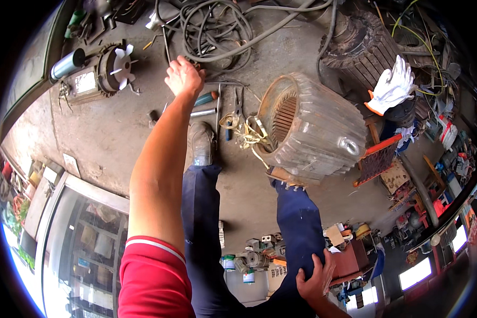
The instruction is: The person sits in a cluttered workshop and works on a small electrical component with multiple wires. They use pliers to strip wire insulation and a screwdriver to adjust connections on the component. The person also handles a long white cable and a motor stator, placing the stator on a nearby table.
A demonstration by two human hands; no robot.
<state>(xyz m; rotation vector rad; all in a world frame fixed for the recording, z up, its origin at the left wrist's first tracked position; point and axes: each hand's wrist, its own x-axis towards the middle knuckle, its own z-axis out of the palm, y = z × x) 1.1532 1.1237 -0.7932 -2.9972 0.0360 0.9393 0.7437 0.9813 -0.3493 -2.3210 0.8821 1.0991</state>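
My left hand reaches far forward over the floor, at the near edge of a coil of grey cable. Its fingers are curled, and a small dark thing shows beside them; what it is I cannot make out. Just nearer lie a screwdriver with a teal and orange handle, a metal tube, a thin rod and pliers. My right hand rests on my right leg, fingers apart, holding nothing. In front of that leg lies a ribbed motor housing, with tied pale wires coming from its open end.
A motor with a white fan lies at the far left. Another finned motor housing stands at the far right, near a white glove. A glass-fronted cabinet is at the near left. My shoe is close to the tools.
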